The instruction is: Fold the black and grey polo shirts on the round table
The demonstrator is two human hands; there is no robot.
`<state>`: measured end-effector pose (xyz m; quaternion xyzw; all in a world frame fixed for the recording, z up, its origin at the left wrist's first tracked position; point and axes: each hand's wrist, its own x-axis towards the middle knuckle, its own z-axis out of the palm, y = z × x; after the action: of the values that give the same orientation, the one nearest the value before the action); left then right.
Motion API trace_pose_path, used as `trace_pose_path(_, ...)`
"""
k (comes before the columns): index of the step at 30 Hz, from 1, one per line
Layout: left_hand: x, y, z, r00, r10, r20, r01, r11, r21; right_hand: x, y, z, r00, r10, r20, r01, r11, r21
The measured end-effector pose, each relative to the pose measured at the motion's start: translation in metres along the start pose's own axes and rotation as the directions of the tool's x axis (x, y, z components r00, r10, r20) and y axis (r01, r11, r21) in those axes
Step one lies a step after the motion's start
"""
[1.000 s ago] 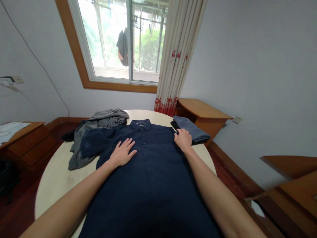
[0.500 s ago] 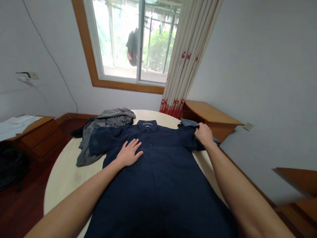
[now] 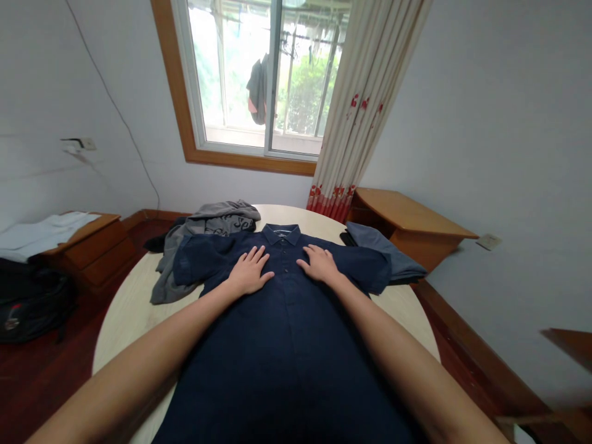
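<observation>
A dark navy short-sleeved shirt (image 3: 291, 333) lies front up and spread out on a pale round table (image 3: 134, 314), its collar at the far end and its buttons down the middle. My left hand (image 3: 250, 271) rests flat on the chest, left of the buttons, fingers spread. Across the buttons, my right hand (image 3: 320, 264) lies on the other side of the chest with its fingers stretched out, slightly bent. Both sleeves reach outward, the left one over grey clothing and the right one against a folded blue-grey garment.
Rumpled grey clothing (image 3: 217, 219) lies at the table's far left. A folded blue-grey garment (image 3: 402, 262) sits at the right edge, near a wooden desk (image 3: 411, 213). Beyond are a window and a curtain (image 3: 365, 92). A black bag (image 3: 32, 302) is on the floor at left.
My right hand has let go of the right sleeve and moved left onto the chest. That sleeve now lies flat. My left hand stays on the shirt. The view has shifted slightly.
</observation>
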<state>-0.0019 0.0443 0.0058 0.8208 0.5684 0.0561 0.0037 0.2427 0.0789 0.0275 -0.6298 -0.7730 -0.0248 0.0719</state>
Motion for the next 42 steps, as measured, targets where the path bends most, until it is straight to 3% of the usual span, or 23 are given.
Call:
trace_pose_path(3,0.023,-0.021,-0.003,0.993,-0.118,0.024,0.118,0.993,0.006,0.015,-0.01,0.024,0.993,-0.076,0.092,0.064,0.99,0.124)
trace_pose_path(7,0.038,-0.051,0.001,0.975,-0.212,0.062,0.215,0.975,-0.056,0.024,0.028,0.035,0.99,0.071,0.125,-0.088,0.987,0.136)
trace_pose_path(11,0.041,-0.056,0.006,0.971,-0.239,0.03,0.24,0.97,-0.029,0.024,0.055,0.029,0.972,0.198,0.126,-0.21,0.973,0.092)
trace_pose_path(15,0.039,-0.042,-0.001,0.968,-0.249,0.011,0.249,0.968,0.04,0.018,0.03,0.018,0.968,0.233,0.097,-0.239,0.97,0.054)
trace_pose_path(18,0.022,-0.04,-0.019,0.979,-0.182,-0.09,0.191,0.977,0.1,0.002,0.0,0.012,0.996,0.069,0.065,-0.076,0.99,0.117)
trace_pose_path(20,0.002,-0.05,-0.034,0.969,-0.185,-0.166,0.207,0.97,0.13,-0.012,-0.011,0.012,0.996,-0.032,0.082,0.017,0.985,0.171)
trace_pose_path(22,-0.02,-0.069,-0.048,0.932,-0.27,-0.241,0.309,0.941,0.139,-0.026,-0.014,0.015,0.991,-0.08,0.103,0.057,0.977,0.208)
trace_pose_path(25,-0.048,-0.104,-0.063,0.828,-0.479,-0.291,0.525,0.845,0.101,-0.038,-0.007,0.022,0.994,-0.101,0.05,0.085,0.964,0.252)
trace_pose_path(28,-0.058,-0.134,-0.071,0.741,-0.631,-0.23,0.653,0.757,0.024,-0.04,0.001,0.029,0.995,-0.099,-0.013,0.098,0.951,0.293)
trace_pose_path(31,-0.054,-0.151,-0.076,0.715,-0.692,-0.098,0.683,0.721,-0.116,-0.037,0.004,0.032,0.993,-0.113,-0.032,0.117,0.942,0.314)
trace_pose_path(33,-0.048,-0.155,-0.078,0.708,-0.705,-0.041,0.684,0.698,-0.212,-0.037,0.004,0.032,0.992,-0.123,-0.04,0.129,0.938,0.322)
trace_pose_path(36,-0.043,-0.154,-0.08,0.704,-0.709,-0.047,0.671,0.686,-0.281,-0.037,0.005,0.032,0.991,-0.129,-0.044,0.137,0.935,0.327)
trace_pose_path(42,-0.048,-0.129,-0.102,0.711,-0.692,-0.124,0.659,0.718,-0.225,-0.038,0.006,0.031,0.989,-0.143,-0.041,0.149,0.93,0.336)
